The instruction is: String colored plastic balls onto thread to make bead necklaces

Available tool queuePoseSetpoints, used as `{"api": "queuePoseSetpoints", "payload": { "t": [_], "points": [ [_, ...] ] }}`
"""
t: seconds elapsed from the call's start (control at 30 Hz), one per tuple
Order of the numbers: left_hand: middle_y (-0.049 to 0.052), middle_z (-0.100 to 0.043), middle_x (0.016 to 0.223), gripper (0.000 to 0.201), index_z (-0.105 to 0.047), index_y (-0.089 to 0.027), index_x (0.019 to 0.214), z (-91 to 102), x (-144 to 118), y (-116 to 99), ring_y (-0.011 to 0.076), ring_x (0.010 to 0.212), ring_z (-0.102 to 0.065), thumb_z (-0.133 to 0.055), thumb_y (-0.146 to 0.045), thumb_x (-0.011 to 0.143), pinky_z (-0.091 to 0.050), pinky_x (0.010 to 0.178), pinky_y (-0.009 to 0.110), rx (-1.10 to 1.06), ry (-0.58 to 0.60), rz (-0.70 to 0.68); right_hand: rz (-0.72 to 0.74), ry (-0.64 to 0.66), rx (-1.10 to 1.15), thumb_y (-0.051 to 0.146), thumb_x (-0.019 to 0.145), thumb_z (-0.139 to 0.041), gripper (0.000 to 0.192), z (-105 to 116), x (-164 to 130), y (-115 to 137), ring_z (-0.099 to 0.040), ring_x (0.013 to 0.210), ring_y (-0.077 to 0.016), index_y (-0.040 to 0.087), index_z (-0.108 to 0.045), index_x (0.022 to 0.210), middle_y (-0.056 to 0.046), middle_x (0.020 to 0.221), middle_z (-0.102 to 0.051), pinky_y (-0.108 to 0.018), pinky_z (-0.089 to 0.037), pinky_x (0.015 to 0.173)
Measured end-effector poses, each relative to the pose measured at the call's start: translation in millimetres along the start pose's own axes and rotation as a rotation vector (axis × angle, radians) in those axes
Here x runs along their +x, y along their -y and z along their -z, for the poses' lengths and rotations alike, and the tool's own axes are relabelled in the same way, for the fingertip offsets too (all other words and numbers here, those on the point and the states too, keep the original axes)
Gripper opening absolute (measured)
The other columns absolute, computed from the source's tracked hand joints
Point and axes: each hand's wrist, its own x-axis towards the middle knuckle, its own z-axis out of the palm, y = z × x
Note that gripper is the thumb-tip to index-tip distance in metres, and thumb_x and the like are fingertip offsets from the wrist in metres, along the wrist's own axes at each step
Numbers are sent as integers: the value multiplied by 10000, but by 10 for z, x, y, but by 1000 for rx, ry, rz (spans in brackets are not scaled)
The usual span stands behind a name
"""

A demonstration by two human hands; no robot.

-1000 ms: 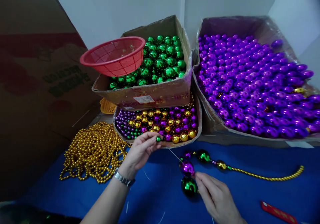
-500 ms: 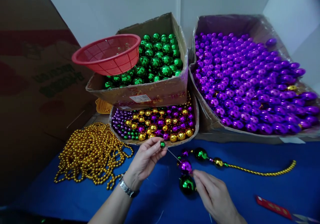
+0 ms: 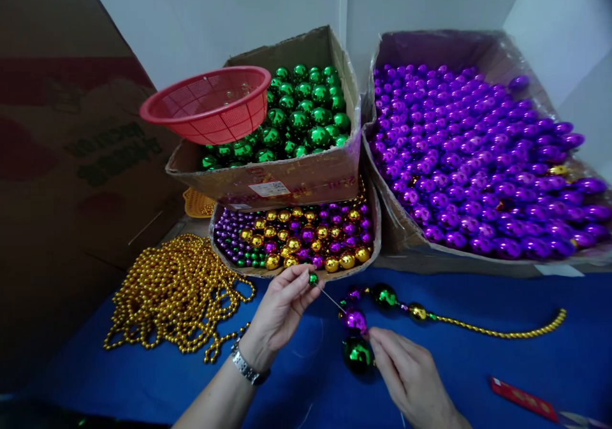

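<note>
Left hand [image 3: 282, 305] pinching small green bead [image 3: 313, 280], nudged slightly toward 1 o'clock versus earlier frame. Right hand [image 3: 411, 378] at 4 o'clock gripping strand by purple bead [image 3: 354, 320], unchanged. Thin wire [image 3: 331, 299] between them. Mixed-bead tray [image 3: 296, 273] at 12 o'clock.

No legible text: blurred print on the white label [image 3: 266, 189] and brown carton [image 3: 109, 155].
</note>
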Motion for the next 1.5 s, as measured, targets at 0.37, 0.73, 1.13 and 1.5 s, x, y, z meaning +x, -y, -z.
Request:
{"api": "queuePoseSetpoints", "payload": {
  "t": [0.37, 0.73, 1.13, 1.5],
  "points": [
    [57, -685, 823, 172, -678, -129, 892, -17, -69, 27, 130, 752, -634, -712, -194, 736, -522, 712, 223, 207, 38, -129, 62, -40, -97, 141, 929, -382, 219, 4, 25, -6, -664, 733, -185, 170, -594, 976, -70, 832, -686, -275, -536, 661],
    [61, -672, 933, 210, -707, -193, 920, 199, 178, -538, 194, 847, -586, -699, -260, 721, -433, 760, 242, 917, -123, -626, -39, -32, 41, 197, 941, -394, 197, 33, -6, -32, -658, 726, -166, 194, -577, 1012, -44, 802, -657, -230, -523, 632],
    [86, -640, 946, 324, -653, -206, 970, 239, 688, -501, 272, 926, -572, -718, -307, 669, -408, 841, 341, 1317, -44, -602, -18, -35, 34, 186, 945, -373, 201, 6, 15, -32, -645, 675, -159, 198, -572, 972, -35, 736, -633, -222, -513, 586],
    [69, -667, 951, 236, -574, -148, 948, -56, 111, -166, 199, 903, -654, -683, -153, 739, -512, 834, 322, -35, 101, -69, -14, -27, 13, 190, 941, -375, 224, -56, -16, -41, -646, 694, -164, 179, -585, 1017, -61, 813, -664, -235, -522, 615]
  ]
}}
